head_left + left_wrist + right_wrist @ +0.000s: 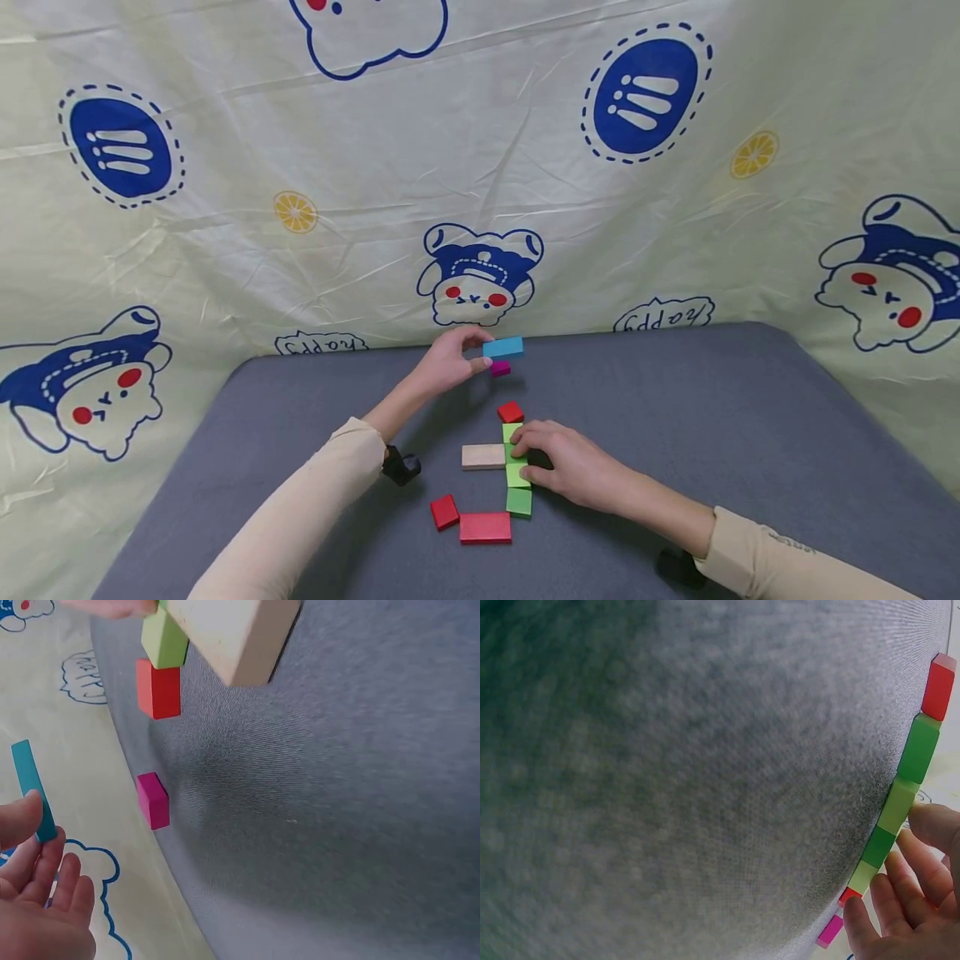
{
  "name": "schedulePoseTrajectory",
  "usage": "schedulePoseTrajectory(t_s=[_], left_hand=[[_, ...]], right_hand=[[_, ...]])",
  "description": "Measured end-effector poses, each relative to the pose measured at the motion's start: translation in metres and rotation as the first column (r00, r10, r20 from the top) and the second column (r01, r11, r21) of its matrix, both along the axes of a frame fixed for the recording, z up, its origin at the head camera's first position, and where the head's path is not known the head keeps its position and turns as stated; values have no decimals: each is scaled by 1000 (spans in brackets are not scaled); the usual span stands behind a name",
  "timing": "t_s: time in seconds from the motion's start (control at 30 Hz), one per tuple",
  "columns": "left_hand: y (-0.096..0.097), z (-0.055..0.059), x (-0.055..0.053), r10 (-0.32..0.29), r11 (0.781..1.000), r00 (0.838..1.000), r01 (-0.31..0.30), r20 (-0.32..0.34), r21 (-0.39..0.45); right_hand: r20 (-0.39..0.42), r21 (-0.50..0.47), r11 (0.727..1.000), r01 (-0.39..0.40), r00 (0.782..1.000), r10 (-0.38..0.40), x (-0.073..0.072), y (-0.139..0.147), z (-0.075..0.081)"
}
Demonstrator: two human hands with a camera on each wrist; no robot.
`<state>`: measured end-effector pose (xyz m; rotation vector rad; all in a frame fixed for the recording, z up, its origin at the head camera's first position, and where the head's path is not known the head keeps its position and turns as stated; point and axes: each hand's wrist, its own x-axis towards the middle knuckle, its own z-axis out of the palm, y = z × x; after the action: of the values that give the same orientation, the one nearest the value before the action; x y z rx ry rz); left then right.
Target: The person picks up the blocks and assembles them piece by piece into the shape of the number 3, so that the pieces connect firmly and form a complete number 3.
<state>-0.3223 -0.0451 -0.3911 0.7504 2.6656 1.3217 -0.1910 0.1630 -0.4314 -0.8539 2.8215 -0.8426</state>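
Observation:
My left hand (448,360) pinches a blue rectangular block (504,347) between thumb and fingers near the table's far edge. In the left wrist view the blue block (31,787) is held up clear of the table, and a magenta block (154,801) stands apart on the cloth. My right hand (573,467) rests its thumb and relaxed fingers along a row of light and dark green blocks (518,502). At the row's far end is a red block (511,412); a pale wooden block (482,457) extends left from its middle.
At the row's near end lies a wide red block (485,528), with a turned red block (444,512) at its left corner. Dark grey cloth covers the table (675,400). Behind it hangs a printed pale curtain (510,167).

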Motion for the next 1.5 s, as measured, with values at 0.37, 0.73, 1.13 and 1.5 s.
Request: schedulePoseTrajectory(t_s=[0.37,0.73,1.13,1.5], left_hand=[[-26,-11,28,-13,999,1000,12,-21,-49],[-38,-23,41,49,995,999,-47,23,-86],[-40,-37,36,87,987,996,-82,34,-135],[-35,-46,32,58,985,998,-55,10,-165]], right_hand=[[10,-4,1000,0,1000,0,0,1,1],[11,-12,1000,6,1000,-6,1,1,1],[29,-8,1000,9,1000,-8,0,-2,2],[44,-14,1000,11,999,-11,0,-1,2]])
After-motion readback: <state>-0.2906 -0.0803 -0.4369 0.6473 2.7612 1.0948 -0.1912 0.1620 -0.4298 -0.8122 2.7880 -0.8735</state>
